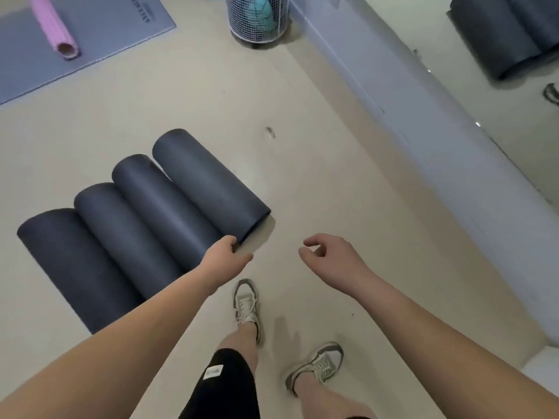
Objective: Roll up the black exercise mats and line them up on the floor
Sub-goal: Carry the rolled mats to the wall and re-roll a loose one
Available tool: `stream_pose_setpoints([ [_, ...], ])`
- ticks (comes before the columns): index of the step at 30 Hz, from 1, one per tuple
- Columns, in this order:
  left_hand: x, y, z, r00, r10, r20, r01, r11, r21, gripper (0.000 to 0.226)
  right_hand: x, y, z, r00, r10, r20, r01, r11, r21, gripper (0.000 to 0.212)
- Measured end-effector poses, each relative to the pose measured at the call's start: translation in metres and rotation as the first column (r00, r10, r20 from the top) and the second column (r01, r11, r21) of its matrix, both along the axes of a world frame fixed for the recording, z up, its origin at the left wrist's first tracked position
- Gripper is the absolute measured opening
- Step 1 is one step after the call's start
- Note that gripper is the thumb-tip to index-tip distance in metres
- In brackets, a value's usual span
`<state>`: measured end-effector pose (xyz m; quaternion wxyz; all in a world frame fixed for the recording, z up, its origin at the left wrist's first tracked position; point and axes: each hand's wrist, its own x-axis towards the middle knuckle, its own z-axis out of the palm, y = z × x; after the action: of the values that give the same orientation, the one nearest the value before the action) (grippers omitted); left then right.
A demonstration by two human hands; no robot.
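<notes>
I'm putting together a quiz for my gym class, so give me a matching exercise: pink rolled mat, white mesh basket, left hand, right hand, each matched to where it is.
Things:
1 pink rolled mat
2 white mesh basket
3 left hand
4 right hand

Places:
A in the air, holding nothing
B at the near end of the black rolled mats
C on the flat grey mat
D by the wall

Pairs: 1-C, 2-D, 3-B, 4-A

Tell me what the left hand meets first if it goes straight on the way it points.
The left hand would meet the near end of the rightmost black rolled exercise mat, in the row of four; its fingertips seem already at that end, though depth is unclear.
</notes>
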<state>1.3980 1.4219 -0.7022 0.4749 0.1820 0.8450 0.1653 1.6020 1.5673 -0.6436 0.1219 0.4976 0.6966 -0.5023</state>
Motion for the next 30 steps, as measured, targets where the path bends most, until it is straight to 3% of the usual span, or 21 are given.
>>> stream_pose_setpoints([
  [3,-0.036,0.017,-0.057,0.994,0.112,0.013,-0.112,0.994,-0.009,0.059,-0.042,0.024,-0.054,0.999,0.052,0.016,-0.052,0.999,0.008,0.038],
  [5,-0.052,0.019,-0.106,0.984,0.17,0.05,-0.169,0.985,-0.027,0.066,-0.063,0.033,-0.102,0.997,0.062,0.034,-0.062,0.998,0.0,0.038],
  [10,-0.09,0.045,-0.234,0.943,0.331,0.045,-0.328,0.943,-0.061,0.035,-0.112,0.062,-0.248,0.999,0.034,0.024,-0.033,0.999,-0.038,0.049],
  [12,-0.104,0.061,-0.287,0.893,0.443,0.081,-0.44,0.897,-0.046,0.041,-0.134,0.076,-0.312,0.998,0.06,-0.017,-0.061,0.998,-0.029,0.059],
  [15,-0.114,0.08,-0.364,0.799,0.594,0.093,-0.591,0.804,-0.065,0.089,-0.162,0.093,-0.403,0.992,0.074,-0.1,-0.08,0.995,-0.055,0.071],
  [20,-0.132,0.096,-0.465,0.614,0.782,0.103,-0.783,0.621,-0.046,0.107,-0.225,0.125,-0.516,0.97,0.099,-0.223,-0.129,0.984,-0.122,0.1],
  [22,-0.143,0.093,-0.492,0.565,0.822,0.069,-0.822,0.568,-0.046,0.113,-0.247,0.129,-0.549,0.963,0.126,-0.239,-0.174,0.966,-0.192,0.102],
  [25,-0.155,0.095,-0.517,0.593,0.803,0.062,-0.803,0.595,-0.022,0.113,-0.264,0.133,-0.589,0.949,0.174,-0.261,-0.241,0.937,-0.253,0.088],
  [28,-0.159,0.096,-0.531,0.625,0.78,0.029,-0.78,0.626,-0.023,0.112,-0.266,0.138,-0.614,0.959,0.162,-0.234,-0.22,0.943,-0.251,0.12],
  [30,-0.155,0.096,-0.537,0.618,0.783,0.066,-0.785,0.619,0.007,0.119,-0.264,0.143,-0.62,0.964,0.156,-0.217,-0.211,0.942,-0.262,0.128],
])
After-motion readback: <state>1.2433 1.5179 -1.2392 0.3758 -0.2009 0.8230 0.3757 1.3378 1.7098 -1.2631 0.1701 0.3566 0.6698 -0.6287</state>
